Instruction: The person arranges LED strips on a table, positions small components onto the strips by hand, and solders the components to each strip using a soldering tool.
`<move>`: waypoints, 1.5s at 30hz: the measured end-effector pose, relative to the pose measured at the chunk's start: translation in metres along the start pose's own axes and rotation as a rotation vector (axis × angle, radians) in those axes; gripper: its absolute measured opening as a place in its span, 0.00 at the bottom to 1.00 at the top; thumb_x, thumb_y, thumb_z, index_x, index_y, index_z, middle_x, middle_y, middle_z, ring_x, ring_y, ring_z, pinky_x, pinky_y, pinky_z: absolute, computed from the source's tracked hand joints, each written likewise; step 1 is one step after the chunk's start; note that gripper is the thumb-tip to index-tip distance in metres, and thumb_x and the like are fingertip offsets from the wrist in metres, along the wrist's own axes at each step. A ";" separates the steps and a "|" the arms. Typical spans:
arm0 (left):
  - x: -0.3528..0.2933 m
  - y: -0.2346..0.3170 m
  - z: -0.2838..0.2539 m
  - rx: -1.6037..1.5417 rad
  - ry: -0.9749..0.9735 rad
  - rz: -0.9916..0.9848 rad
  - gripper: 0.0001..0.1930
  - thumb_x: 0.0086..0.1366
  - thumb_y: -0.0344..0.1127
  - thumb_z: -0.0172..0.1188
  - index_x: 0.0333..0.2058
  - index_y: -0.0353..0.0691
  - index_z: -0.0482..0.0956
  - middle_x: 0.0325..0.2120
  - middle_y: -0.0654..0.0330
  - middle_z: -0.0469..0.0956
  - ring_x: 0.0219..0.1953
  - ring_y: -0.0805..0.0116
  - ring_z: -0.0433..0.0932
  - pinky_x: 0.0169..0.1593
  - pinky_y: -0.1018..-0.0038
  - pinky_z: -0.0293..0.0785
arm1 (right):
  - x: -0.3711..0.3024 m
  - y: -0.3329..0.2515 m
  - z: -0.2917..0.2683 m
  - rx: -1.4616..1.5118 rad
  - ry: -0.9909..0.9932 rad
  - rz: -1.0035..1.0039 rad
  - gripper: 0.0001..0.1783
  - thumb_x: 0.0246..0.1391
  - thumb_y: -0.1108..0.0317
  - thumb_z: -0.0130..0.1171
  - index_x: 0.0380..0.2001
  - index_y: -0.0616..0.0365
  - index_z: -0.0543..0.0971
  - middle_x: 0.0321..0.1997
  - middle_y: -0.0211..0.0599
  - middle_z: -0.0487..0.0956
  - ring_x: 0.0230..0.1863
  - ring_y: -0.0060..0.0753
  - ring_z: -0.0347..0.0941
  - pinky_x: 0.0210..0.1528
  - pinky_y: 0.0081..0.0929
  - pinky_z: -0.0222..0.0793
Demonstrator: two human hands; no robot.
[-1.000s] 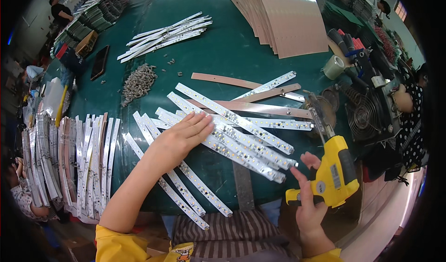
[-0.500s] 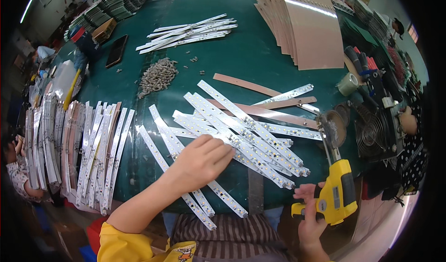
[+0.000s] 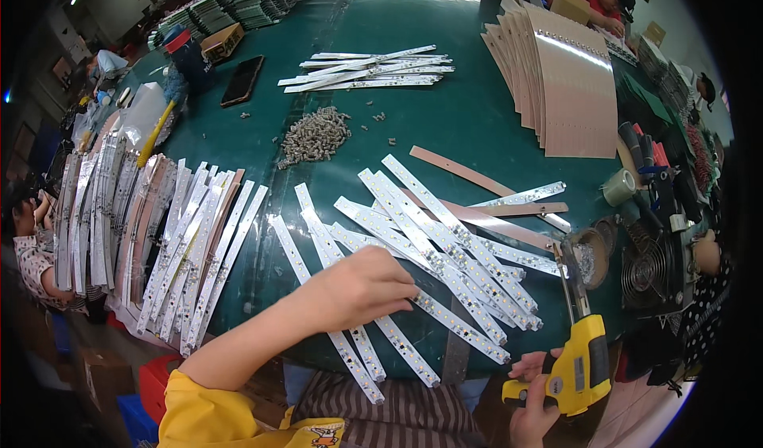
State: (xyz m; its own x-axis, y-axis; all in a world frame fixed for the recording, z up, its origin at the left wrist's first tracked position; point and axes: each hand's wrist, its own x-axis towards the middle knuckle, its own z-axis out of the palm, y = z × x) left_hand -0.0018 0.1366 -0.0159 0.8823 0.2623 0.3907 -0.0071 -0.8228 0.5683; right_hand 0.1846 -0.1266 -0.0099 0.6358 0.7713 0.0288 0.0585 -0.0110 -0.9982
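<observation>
Two hands work at the table [image 3: 254, 297]. The left hand [image 3: 364, 289] reaches in from the lower left, palm down, forearm slanting across the table edge, fingers curled nearly closed. Its fingertips meet one light strip [image 3: 465, 330], which runs out from under them toward the person; whether they pinch it I cannot tell. The right hand [image 3: 532, 418], lower right, is partly closed around one yellow power tool [image 3: 584, 392], whose metal shaft points away from the body, beside one round dish [image 3: 592, 259].

Three strip ends [image 3: 358, 372] stick out below the left forearm. Between the hands and beyond them lies an overlapping fan of strips [image 3: 477, 273], too tangled to count, with three bare copper-coloured strips [image 3: 461, 170] past it. Farther off are one heap of small metal parts [image 3: 316, 136], one bundle of white strips [image 3: 366, 68] and one phone [image 3: 242, 80].
</observation>
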 end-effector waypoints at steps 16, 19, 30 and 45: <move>0.089 -0.144 -0.043 0.499 0.103 -0.281 0.03 0.55 0.32 0.65 0.28 0.41 0.85 0.27 0.61 0.81 0.33 0.64 0.77 0.49 0.67 0.58 | -0.002 -0.001 -0.006 0.038 0.090 0.051 0.24 0.62 0.73 0.50 0.60 0.68 0.61 0.41 0.47 0.76 0.39 0.34 0.74 0.49 0.34 0.71; 0.085 -0.146 -0.042 0.505 0.073 -0.265 0.03 0.56 0.32 0.65 0.28 0.41 0.83 0.27 0.61 0.80 0.33 0.63 0.76 0.48 0.66 0.59 | 0.000 0.000 -0.008 0.056 0.102 0.069 0.25 0.60 0.75 0.52 0.59 0.65 0.60 0.43 0.43 0.74 0.38 0.32 0.73 0.46 0.29 0.72; 0.062 -0.070 -0.056 0.232 0.288 -0.407 0.04 0.53 0.31 0.65 0.29 0.41 0.82 0.25 0.60 0.82 0.30 0.63 0.77 0.51 0.65 0.61 | -0.007 0.006 -0.005 -0.064 0.121 0.030 0.26 0.63 0.58 0.50 0.56 0.65 0.62 0.38 0.40 0.74 0.33 0.25 0.71 0.39 0.24 0.67; -0.016 0.038 0.038 0.150 0.286 -0.588 0.04 0.52 0.32 0.69 0.28 0.44 0.84 0.22 0.66 0.80 0.24 0.72 0.74 0.41 0.69 0.55 | -0.030 0.029 -0.016 -0.065 -0.159 0.185 0.26 0.60 0.56 0.57 0.52 0.66 0.67 0.45 0.51 0.77 0.24 0.23 0.72 0.27 0.21 0.69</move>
State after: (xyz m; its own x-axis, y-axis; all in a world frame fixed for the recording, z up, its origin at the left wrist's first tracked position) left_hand 0.0017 0.0817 -0.0284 0.5596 0.7946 0.2354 0.5206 -0.5581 0.6462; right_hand 0.1796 -0.1597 -0.0385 0.5112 0.8430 -0.1674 0.0051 -0.1978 -0.9802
